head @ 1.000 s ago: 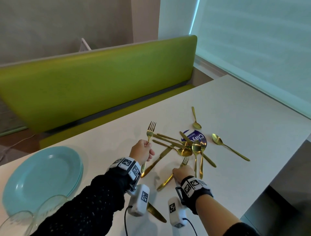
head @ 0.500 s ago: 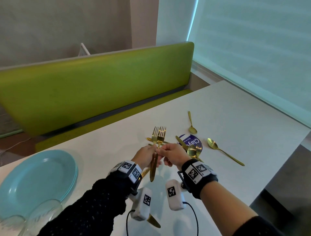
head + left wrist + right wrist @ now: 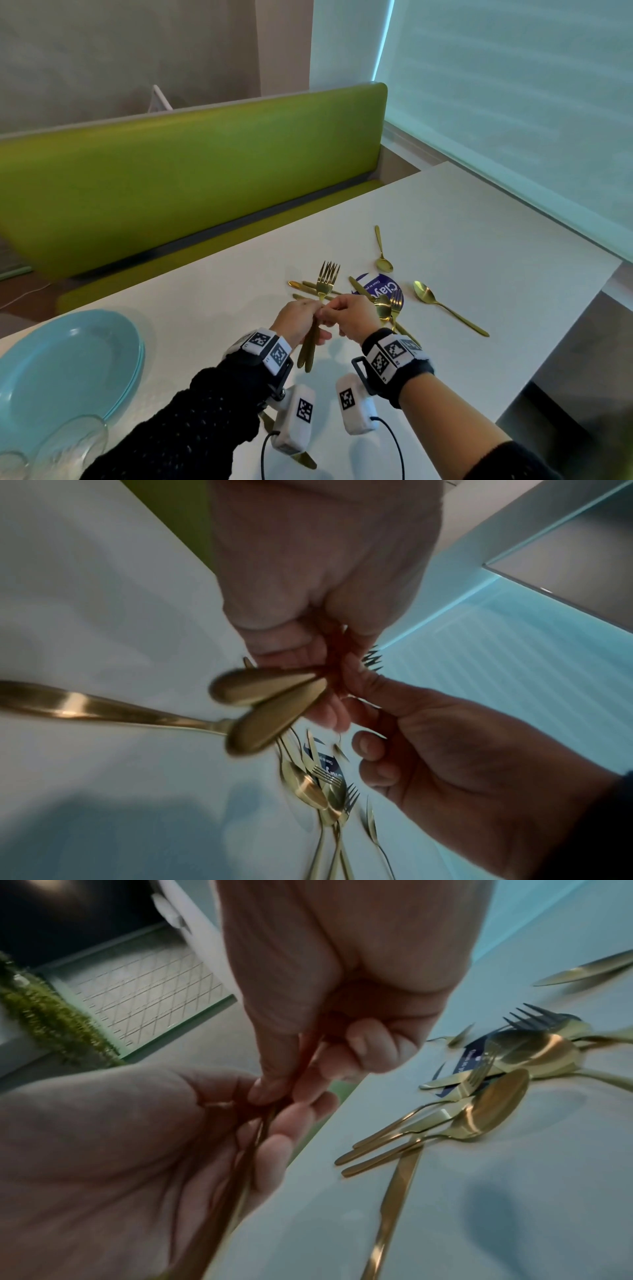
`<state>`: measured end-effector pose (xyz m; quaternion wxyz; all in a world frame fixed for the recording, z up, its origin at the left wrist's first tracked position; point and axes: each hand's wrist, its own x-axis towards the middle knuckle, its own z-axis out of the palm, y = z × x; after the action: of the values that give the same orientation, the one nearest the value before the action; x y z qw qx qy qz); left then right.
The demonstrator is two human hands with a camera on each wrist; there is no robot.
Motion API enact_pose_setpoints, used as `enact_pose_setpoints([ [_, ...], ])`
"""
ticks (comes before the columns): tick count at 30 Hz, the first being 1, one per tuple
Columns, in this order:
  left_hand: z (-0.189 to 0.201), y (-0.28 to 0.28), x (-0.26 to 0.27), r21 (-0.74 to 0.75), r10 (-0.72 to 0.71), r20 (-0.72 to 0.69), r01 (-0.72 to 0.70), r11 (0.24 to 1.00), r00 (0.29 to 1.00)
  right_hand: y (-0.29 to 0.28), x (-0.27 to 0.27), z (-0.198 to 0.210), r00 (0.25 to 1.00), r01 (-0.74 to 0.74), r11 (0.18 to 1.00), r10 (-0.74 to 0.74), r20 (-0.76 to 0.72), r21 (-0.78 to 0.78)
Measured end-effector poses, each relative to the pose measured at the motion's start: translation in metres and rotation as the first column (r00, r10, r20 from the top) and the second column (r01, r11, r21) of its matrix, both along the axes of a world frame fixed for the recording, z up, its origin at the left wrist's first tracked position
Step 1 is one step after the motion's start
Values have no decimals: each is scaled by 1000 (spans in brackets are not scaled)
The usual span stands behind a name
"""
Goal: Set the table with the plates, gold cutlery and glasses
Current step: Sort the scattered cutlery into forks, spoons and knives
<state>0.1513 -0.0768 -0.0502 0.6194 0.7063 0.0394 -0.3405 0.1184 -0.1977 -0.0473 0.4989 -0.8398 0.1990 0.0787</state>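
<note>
Two gold forks (image 3: 327, 279) are held together above the white table (image 3: 479, 240), tines pointing away from me. My left hand (image 3: 308, 317) grips their handles (image 3: 267, 696), which stick out below the fist. My right hand (image 3: 332, 310) pinches the fork necks between thumb and fingers (image 3: 274, 1080), touching the left hand. The remaining gold cutlery (image 3: 387, 305) lies in a loose pile just right of my hands. Stacked teal plates (image 3: 61, 359) sit at the near left, with clear glasses (image 3: 68, 442) in front of them.
A large gold spoon (image 3: 445, 308) and a small spoon (image 3: 382, 253) lie apart from the pile. A round blue sticker (image 3: 380, 287) lies under the pile. A gold knife (image 3: 305, 459) rests near the table's front edge under my left wrist. A green bench (image 3: 188, 178) runs behind the table.
Each hand lifted a fork off the table. The hands came together, and the two forks now overlap side by side in both hands.
</note>
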Motion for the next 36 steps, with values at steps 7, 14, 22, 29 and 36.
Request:
enact_pose_setpoints([
  [7, -12, -5, 14, 159, 108, 72, -118, 980, 992, -48, -11, -19, 973, 178, 975, -194, -122, -132],
  [14, -15, -7, 23, 218, 78, 48, -87, 972, 996, -96, -24, -54, 858, 151, 863, -357, -370, -481],
  [22, -15, -13, 23, 204, 90, 62, -101, 974, 994, -95, -23, -69, 800, 275, 858, -454, -392, -434],
  [29, -13, -8, 25, 175, 101, 33, -105, 979, 994, -98, -27, -65, 798, 285, 874, -444, -408, -394],
  [36, -6, -5, 26, 180, 86, 27, -90, 980, 996, -77, -11, -22, 949, 198, 950, -247, -196, -243],
])
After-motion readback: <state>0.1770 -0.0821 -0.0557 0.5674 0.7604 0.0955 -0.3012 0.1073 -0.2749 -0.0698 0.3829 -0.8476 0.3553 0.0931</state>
